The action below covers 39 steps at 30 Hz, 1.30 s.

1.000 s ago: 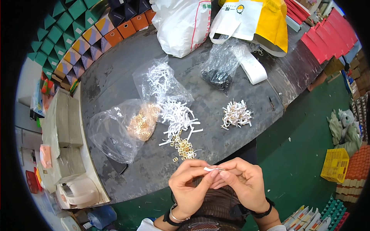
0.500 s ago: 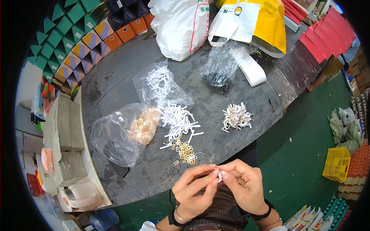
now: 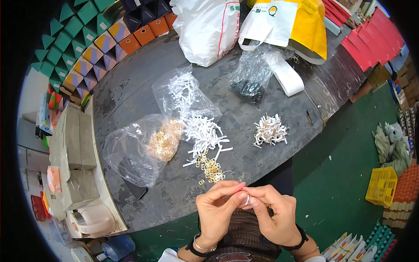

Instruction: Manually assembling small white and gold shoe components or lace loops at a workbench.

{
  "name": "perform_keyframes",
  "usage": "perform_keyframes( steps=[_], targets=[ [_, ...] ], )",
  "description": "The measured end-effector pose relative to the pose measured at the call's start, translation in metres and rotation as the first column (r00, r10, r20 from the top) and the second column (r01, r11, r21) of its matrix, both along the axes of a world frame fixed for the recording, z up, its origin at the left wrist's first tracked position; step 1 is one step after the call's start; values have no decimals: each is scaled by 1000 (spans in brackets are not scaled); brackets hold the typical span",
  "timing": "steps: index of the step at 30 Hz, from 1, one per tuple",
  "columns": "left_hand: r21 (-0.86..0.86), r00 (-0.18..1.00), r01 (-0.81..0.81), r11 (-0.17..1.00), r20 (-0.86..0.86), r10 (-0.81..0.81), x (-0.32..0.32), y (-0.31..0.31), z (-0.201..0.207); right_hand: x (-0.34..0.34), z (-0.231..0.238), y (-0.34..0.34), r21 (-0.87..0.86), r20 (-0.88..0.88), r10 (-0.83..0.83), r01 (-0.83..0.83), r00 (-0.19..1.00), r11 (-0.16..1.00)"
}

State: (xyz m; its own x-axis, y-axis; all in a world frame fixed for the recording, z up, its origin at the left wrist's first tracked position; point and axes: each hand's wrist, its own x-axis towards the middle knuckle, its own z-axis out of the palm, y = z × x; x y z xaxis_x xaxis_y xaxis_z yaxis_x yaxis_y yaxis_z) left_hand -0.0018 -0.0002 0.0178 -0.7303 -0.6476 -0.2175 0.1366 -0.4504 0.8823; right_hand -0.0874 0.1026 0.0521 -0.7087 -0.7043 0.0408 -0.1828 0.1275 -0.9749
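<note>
While thumbs and fingertips press together on the person's side of the desk's (image 3: pixel 126 100) near edge, the left hand (image 3: pixel 218 214) and the right hand (image 3: pixel 276 214) both pinch one small white strip (image 3: pixel 248 199), other fingers loosely curled. Whether metal is attached to it, I cannot tell. Being so tiny, the strip could slip from that narrow pinch and, with no desktop beneath it, fall toward the green floor (image 3: pixel 331 192).

Just inside the near edge lies one heap of gold buckles (image 3: pixel 213 169), too overlapped to count, plus one stray to its left; a brushing wrist could sweep some off. Behind it is one heap of loose white strips (image 3: pixel 203 135), likewise past counting. One pile of white-and-gold pieces (image 3: pixel 270 130) sits apart, toward the near edge's right end. Near the left corner, one dark flat slab (image 3: pixel 139 192) lies partly under the first of two clear bags (image 3: pixel 131 148), which holds buckles; the second holds strips. Toward the far edge stand two larger carrier bags (image 3: pixel 205 35), one white, one white-and-yellow.
</note>
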Motion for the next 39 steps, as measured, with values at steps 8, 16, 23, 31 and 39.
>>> perform_keyframes(
  steps=[8, 16, 23, 31, 39],
  targets=[
    [-127, 998, -60, 990, -36, 55, 0, 5, 0, -1, 0, 1, -55, 123, -89, 96, 988, 994],
    [52, 996, -87, 995, 10, 87, -1, 2, 9, 0, 2, -2, -39, 208, -103, 113, 973, 993],
    [41, 999, -34, 999, -36, 36, 4, 1, 8, -5, 0, -1, -8, 196, -120, 124, 973, 992],
    [-179, 994, 4, 984, 104, 15, 4, 1, 9, -10, 3, 1, 18, 32, -112, 112, 993, 994],
    [-578, 983, 91, 811, 182, 19, 4, -3, 11, -15, 2, 5, 68, -167, -72, 84, 983, 994]
  ],
)
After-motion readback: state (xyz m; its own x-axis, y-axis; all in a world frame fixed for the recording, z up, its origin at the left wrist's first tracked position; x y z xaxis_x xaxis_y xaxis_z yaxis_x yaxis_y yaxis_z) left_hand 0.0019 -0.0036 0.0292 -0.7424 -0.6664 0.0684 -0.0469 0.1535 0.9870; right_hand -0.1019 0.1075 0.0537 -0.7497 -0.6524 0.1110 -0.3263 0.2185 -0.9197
